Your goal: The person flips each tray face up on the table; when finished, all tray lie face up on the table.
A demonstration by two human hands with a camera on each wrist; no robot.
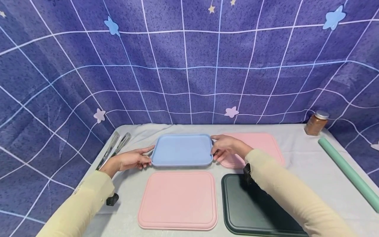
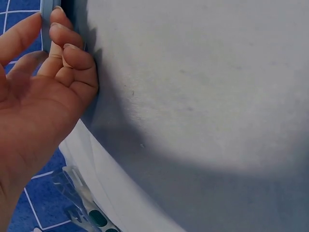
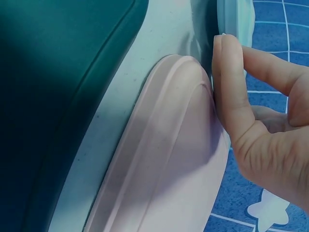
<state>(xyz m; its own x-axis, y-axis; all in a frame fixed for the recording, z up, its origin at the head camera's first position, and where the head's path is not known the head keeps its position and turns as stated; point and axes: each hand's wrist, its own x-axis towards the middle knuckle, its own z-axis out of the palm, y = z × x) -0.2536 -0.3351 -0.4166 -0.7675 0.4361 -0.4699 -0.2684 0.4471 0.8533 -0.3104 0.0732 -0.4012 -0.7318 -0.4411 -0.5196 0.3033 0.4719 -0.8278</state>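
A light blue rectangular tray [image 1: 183, 149] with a low raised rim is held from its two short sides at the back of the table. My left hand [image 1: 134, 159] grips its left edge, with the thumb at the rim and the fingers curled beneath. On the opposite side my right hand [image 1: 225, 147] pinches the right edge. In the left wrist view, the left fingertips meet a thin strip of the tray [image 2: 47, 24]. The right wrist view shows the right fingers against the tray's edge [image 3: 235, 21], just over a pink board's corner.
One pink board [image 1: 179, 200] lies in front of the tray; another pink board [image 1: 260, 144] lies behind my right forearm. A dark green board [image 1: 237, 204] sits at front right. Metal tongs [image 1: 119, 143] lie at left. A brown jar [image 1: 316, 123] and green roll [image 1: 349, 174] are at right.
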